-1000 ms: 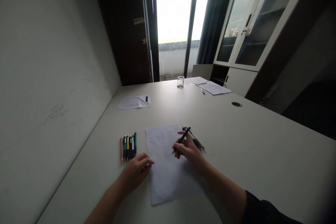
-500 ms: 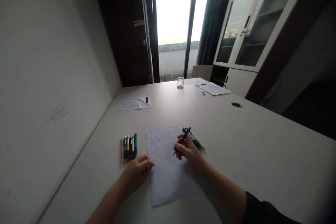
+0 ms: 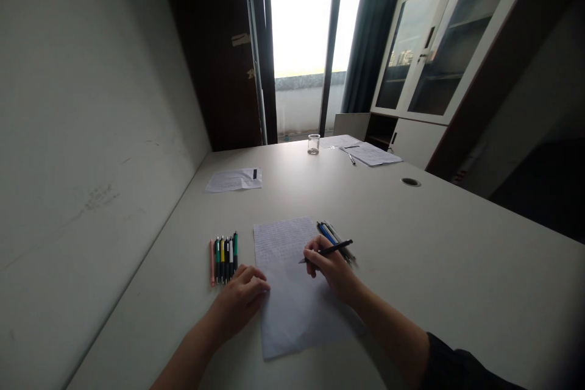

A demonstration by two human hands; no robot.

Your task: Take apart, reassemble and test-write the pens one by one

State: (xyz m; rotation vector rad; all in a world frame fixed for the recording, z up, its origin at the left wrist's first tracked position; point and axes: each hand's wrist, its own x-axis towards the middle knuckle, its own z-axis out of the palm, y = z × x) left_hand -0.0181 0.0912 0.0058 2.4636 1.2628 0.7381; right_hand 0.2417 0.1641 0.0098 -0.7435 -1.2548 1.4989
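A sheet of paper [image 3: 287, 292] with handwritten lines on its upper half lies on the white table [image 3: 434, 256] in front of me. My right hand [image 3: 329, 265] is closed round a black pen [image 3: 331, 250], its tip just above or on the paper and its shaft lying almost level, pointing right. My left hand [image 3: 242, 300] rests on the sheet's left edge with fingers curled loosely. A row of several coloured pens [image 3: 223, 258] lies left of the paper. A few more pens [image 3: 336, 236] lie just beyond my right hand.
Farther back lie a folded paper [image 3: 234, 179], a small glass jar [image 3: 313, 144], and more papers with a pen [image 3: 372, 155]. A cable hole [image 3: 410, 182] sits at the right. A wall borders the table's left edge; a glass-door cabinet [image 3: 429, 42] stands behind.
The pen in my right hand has tipped from a steep upright slant to nearly level, its back end swinging right. My left hand has barely shifted.
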